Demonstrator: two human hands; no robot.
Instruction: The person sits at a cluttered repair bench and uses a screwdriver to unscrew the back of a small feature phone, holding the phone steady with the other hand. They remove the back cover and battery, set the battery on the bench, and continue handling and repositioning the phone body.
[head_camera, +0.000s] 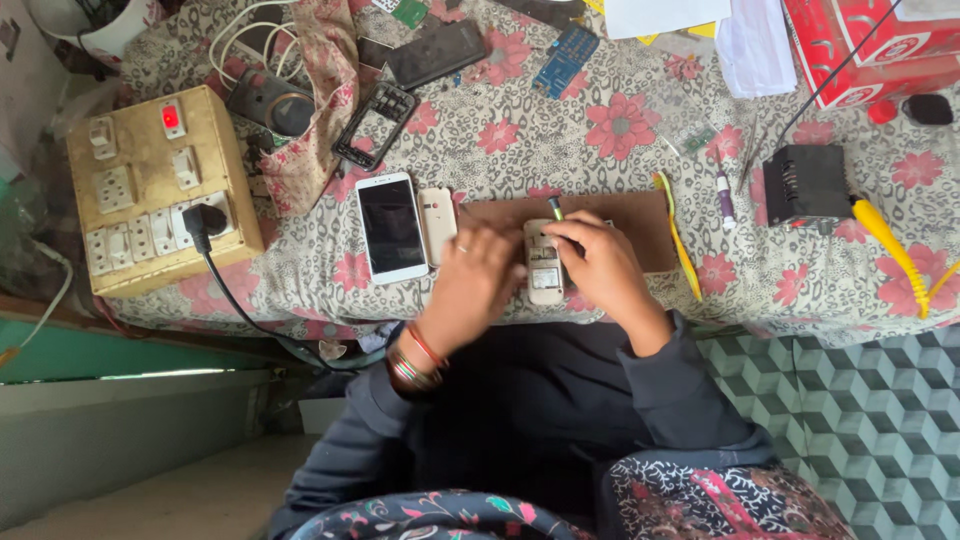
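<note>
A small opened phone (544, 268) lay on a brown board (620, 222). The left hand (472, 285) steadied the phone's left side; the right hand (600, 262) pinched a green-handled tool (555, 208) at its top. Left of the phone lay its white back cover (437, 224), then a white smartphone (391, 227).

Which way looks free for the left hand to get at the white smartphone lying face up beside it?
Probably yes: the left hand rests just right of the white smartphone, with only a small white cover between them, nothing lying over it.
</note>
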